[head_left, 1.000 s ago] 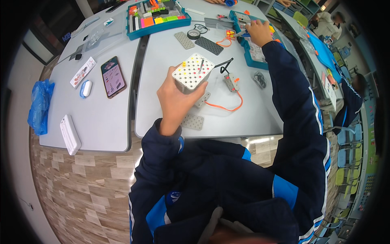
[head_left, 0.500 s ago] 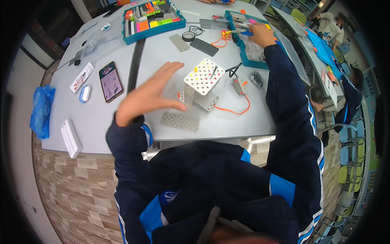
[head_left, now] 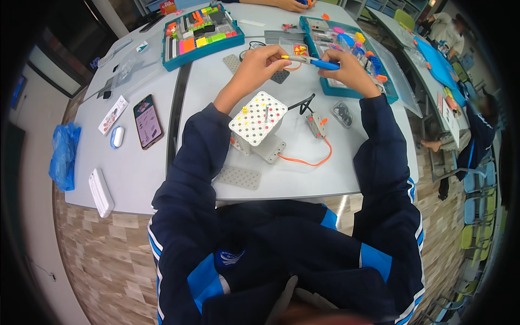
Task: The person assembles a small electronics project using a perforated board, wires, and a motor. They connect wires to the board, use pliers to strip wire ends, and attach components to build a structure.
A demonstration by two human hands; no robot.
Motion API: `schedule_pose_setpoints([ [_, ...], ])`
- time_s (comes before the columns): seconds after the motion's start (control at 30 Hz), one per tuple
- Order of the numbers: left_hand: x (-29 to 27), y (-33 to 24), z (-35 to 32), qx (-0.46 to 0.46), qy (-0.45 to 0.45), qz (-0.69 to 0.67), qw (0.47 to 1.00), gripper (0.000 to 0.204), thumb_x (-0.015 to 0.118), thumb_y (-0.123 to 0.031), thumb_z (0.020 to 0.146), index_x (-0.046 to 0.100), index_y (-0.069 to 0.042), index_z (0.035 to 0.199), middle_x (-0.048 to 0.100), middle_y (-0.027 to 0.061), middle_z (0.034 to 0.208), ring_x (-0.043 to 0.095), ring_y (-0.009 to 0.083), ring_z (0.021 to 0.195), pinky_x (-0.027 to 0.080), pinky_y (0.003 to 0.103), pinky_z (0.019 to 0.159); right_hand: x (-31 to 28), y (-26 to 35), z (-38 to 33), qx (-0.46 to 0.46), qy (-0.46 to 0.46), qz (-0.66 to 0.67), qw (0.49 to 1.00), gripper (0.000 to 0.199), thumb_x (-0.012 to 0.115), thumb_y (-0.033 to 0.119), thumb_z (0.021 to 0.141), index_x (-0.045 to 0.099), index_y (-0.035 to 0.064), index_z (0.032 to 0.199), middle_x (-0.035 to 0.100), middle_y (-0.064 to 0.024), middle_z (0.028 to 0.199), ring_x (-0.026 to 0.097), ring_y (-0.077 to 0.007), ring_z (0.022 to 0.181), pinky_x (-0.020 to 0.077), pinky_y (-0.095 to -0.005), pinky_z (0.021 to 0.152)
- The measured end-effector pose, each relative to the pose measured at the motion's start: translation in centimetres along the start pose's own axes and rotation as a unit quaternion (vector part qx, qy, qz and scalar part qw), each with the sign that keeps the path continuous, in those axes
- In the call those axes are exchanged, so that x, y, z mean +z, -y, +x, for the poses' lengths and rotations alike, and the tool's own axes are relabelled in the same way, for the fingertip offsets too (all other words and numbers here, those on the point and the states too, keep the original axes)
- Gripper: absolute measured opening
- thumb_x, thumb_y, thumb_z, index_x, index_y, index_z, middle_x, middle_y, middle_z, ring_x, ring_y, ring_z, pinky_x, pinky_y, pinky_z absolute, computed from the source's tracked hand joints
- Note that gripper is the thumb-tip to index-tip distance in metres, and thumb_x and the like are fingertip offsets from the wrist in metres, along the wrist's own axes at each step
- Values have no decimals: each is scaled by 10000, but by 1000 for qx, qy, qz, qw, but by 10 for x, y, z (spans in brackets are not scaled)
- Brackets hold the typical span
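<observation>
A pair of pliers (head_left: 326,64) with blue handles and a metal jaw is gripped in my right hand (head_left: 351,75), jaw pointing left. My left hand (head_left: 259,67) pinches a small yellow piece (head_left: 285,57) at the tip of the jaw. Below my hands stands a build with a white perforated plate (head_left: 259,122) on top, bearing a few yellow and red pegs. A grey box (head_left: 272,150) sits under it, and an orange cable (head_left: 306,163) runs to a small grey motor-like block (head_left: 316,126). Beside that block, a black angled part (head_left: 304,103) lies against the build.
Teal cases of colourful parts stand at the back left (head_left: 238,40) and back right (head_left: 331,89). A grey perforated plate (head_left: 238,177) lies near the front edge. A phone (head_left: 148,122), an earbud case (head_left: 117,137) and a white case (head_left: 101,192) are leftward. Another person's hands (head_left: 295,5) show across the table.
My right hand has come back from the right-hand case with the pliers. My left hand has moved up and right, from open above the build to pinching the yellow piece.
</observation>
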State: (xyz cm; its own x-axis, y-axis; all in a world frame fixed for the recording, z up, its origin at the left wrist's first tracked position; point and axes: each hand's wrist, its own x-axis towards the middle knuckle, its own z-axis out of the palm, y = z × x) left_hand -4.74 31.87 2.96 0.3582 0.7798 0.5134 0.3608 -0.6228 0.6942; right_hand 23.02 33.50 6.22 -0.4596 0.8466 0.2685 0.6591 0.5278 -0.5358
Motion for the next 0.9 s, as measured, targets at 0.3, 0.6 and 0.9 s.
schedule_pose_setpoints([
  [0.3,-5,27,23,76,52,119,989,193,662,-183,991,731,-2,991,678,86,833,647,174,755,525,304,699,-19,-21,-27,61,-28,17,998,205,788,116,800,640,39,919,616,-28,822,572,-138,769,466,-293,717],
  [0.6,66,89,104,204,24,388,898,298,682,-61,843,743,-47,1135,653,123,1003,610,313,1012,509,432,904,-46,-29,-35,-15,-230,-45,972,238,810,149,805,636,42,926,709,-89,942,667,-239,835,514,-320,783],
  [0.9,9,50,79,11,113,5,994,507,565,-413,1035,656,-19,1341,683,97,1223,655,208,1022,516,352,866,-51,-13,-42,-41,-206,-18,977,252,820,129,825,626,27,950,707,-77,1013,660,-199,869,513,-297,823],
])
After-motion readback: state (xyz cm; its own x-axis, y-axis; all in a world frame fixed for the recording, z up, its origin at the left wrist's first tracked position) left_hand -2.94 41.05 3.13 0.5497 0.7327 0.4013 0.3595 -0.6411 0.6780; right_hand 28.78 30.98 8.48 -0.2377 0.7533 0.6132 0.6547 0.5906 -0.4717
